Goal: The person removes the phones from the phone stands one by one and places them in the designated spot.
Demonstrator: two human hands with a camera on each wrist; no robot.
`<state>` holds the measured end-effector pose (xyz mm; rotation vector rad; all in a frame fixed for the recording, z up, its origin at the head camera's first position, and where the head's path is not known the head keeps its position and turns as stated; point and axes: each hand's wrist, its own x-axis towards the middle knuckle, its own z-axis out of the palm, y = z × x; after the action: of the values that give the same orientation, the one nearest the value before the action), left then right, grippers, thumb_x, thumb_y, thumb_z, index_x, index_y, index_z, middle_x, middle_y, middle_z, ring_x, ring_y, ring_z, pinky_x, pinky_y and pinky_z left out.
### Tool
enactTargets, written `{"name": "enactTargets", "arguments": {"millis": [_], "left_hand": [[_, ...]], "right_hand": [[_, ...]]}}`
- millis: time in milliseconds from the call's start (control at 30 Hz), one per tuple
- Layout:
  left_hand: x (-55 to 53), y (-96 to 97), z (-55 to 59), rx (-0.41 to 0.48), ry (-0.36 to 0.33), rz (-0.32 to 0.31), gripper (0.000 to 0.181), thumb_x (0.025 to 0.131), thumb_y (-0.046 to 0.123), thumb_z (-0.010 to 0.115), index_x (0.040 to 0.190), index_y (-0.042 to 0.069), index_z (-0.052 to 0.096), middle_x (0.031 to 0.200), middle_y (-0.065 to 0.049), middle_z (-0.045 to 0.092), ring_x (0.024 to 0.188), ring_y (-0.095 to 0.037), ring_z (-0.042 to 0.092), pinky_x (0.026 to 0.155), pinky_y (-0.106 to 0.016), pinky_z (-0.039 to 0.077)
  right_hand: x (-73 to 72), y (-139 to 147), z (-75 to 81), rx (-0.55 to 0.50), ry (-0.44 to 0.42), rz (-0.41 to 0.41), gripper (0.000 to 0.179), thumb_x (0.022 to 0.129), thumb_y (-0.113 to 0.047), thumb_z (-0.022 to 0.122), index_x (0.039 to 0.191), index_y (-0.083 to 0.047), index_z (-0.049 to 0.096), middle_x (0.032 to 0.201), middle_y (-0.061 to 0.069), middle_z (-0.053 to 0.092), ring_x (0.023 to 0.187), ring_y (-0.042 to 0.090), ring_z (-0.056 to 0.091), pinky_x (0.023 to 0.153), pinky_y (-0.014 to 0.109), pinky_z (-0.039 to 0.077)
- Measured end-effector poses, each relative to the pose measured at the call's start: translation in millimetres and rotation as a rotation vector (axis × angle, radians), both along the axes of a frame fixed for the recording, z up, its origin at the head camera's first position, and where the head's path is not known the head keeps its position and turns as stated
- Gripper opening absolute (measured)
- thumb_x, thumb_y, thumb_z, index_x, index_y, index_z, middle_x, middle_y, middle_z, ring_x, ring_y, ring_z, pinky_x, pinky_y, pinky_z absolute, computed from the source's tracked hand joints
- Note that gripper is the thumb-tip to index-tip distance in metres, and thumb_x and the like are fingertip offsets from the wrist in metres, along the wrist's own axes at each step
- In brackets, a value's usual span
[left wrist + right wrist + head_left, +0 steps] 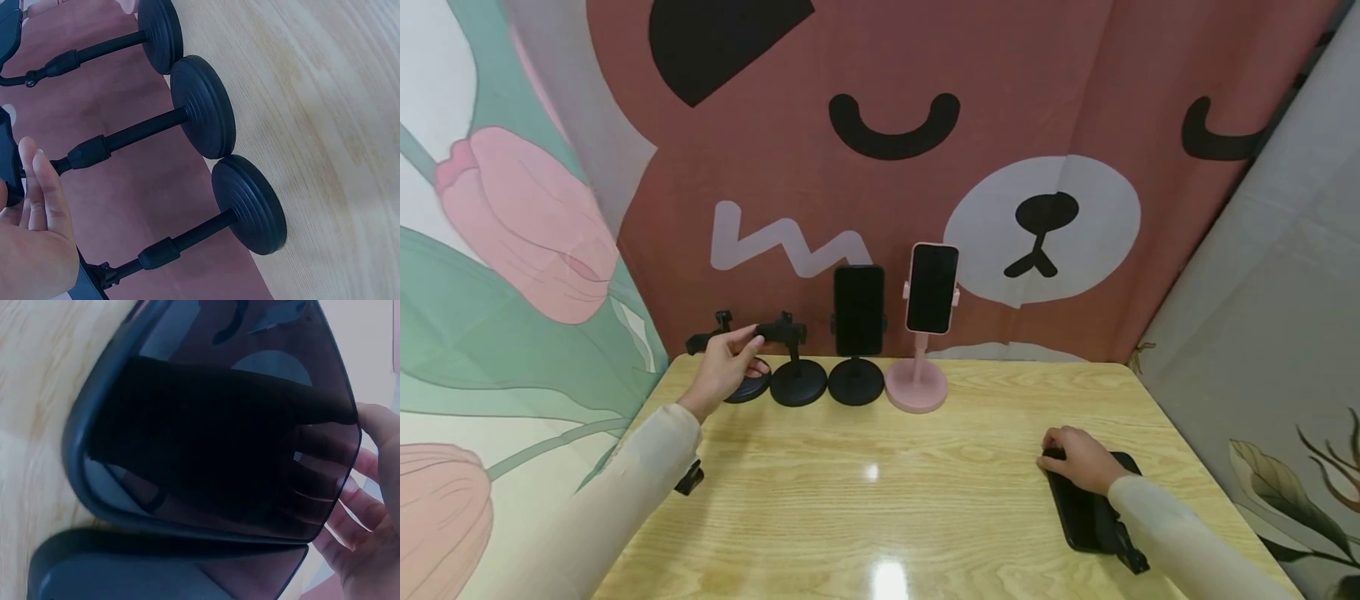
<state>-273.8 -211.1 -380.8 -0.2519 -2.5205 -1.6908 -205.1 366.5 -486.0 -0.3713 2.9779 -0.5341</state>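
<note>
My left hand (722, 371) pinches the dark clamp (781, 332) of a black phone stand (798, 383) between thumb and fingers. To its left another black phone stand (723, 321) is partly hidden behind that hand. In the left wrist view, the round stand bases (206, 109) stand side by side on the wood. On the right side of the table, my right hand (1078, 461) grips the far end of a black phone (1078, 512) lying screen up. A second dark phone (156, 575) lies right beside it, mostly hidden by the hand in the head view.
Farther right along the back edge, a black stand (856, 383) holds an upright phone (859, 310), and a pink stand (917, 387) holds a pink-framed phone (932, 288). A printed curtain (895, 200) hangs behind the light wooden table (850, 483).
</note>
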Motion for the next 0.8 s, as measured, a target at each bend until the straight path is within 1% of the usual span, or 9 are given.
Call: {"name": "enactTargets", "arguments": {"millis": [200, 367, 500, 567, 700, 800], "left_hand": [[-0.2, 2.6, -0.7, 0.006, 0.0, -0.007, 0.057, 0.107, 0.027, 0.05, 0.156, 0.002, 0.035, 0.124, -0.033, 0.066, 0.066, -0.001, 0.069, 0.067, -0.021, 0.06], [1.3, 3.5, 0.2, 0.022, 0.0, -0.007, 0.056, 0.107, 0.025, 0.05, 0.155, 0.001, 0.035, 0.124, -0.036, 0.065, 0.065, -0.001, 0.069, 0.066, -0.021, 0.06], [1.6, 3.2, 0.4, 0.039, 0.002, -0.011, 0.056, 0.107, 0.024, 0.051, 0.155, 0.001, 0.035, 0.124, -0.033, 0.066, 0.067, -0.004, 0.071, 0.067, -0.022, 0.061], [1.7, 3.5, 0.4, 0.045, -0.004, -0.007, 0.056, 0.107, 0.025, 0.051, 0.156, 0.001, 0.035, 0.123, -0.03, 0.068, 0.069, -0.007, 0.072, 0.066, -0.022, 0.06], [2.9, 4.4, 0.0, 0.022, -0.028, 0.008, 0.057, 0.108, 0.027, 0.049, 0.157, 0.002, 0.033, 0.122, -0.024, 0.07, 0.07, -0.006, 0.071, 0.068, -0.021, 0.06], [4.9, 5.8, -0.4, -0.018, -0.042, 0.017, 0.058, 0.108, 0.028, 0.047, 0.157, 0.001, 0.031, 0.126, -0.027, 0.067, 0.069, -0.002, 0.069, 0.069, -0.021, 0.06]], "right_hand": [[1.5, 1.3, 1.9, -0.025, 0.012, 0.032, 0.021, 0.09, -0.023, 0.076, 0.1, -0.007, 0.067, 0.092, 0.002, 0.063, 0.08, 0.013, 0.054, 0.072, 0.038, 0.049], [2.1, 2.2, 0.2, -0.017, 0.011, 0.027, 0.021, 0.09, -0.023, 0.077, 0.1, -0.008, 0.068, 0.092, 0.001, 0.063, 0.08, 0.012, 0.055, 0.073, 0.037, 0.05], [2.3, 1.1, -0.1, -0.02, 0.01, 0.006, 0.022, 0.09, -0.024, 0.077, 0.101, -0.007, 0.068, 0.094, 0.003, 0.065, 0.084, 0.015, 0.059, 0.077, 0.041, 0.052], [3.1, -0.2, -0.1, -0.017, 0.01, 0.0, 0.023, 0.09, -0.024, 0.077, 0.102, -0.006, 0.068, 0.096, 0.004, 0.066, 0.086, 0.017, 0.061, 0.078, 0.043, 0.053], [6.0, -3.3, 0.7, -0.006, 0.001, -0.014, 0.024, 0.091, -0.025, 0.075, 0.103, -0.006, 0.067, 0.098, 0.005, 0.066, 0.088, 0.019, 0.062, 0.079, 0.044, 0.054], [7.7, -5.2, 2.2, -0.002, -0.004, -0.023, 0.025, 0.092, -0.027, 0.075, 0.103, -0.006, 0.067, 0.098, 0.005, 0.066, 0.088, 0.019, 0.062, 0.078, 0.044, 0.054]]}}
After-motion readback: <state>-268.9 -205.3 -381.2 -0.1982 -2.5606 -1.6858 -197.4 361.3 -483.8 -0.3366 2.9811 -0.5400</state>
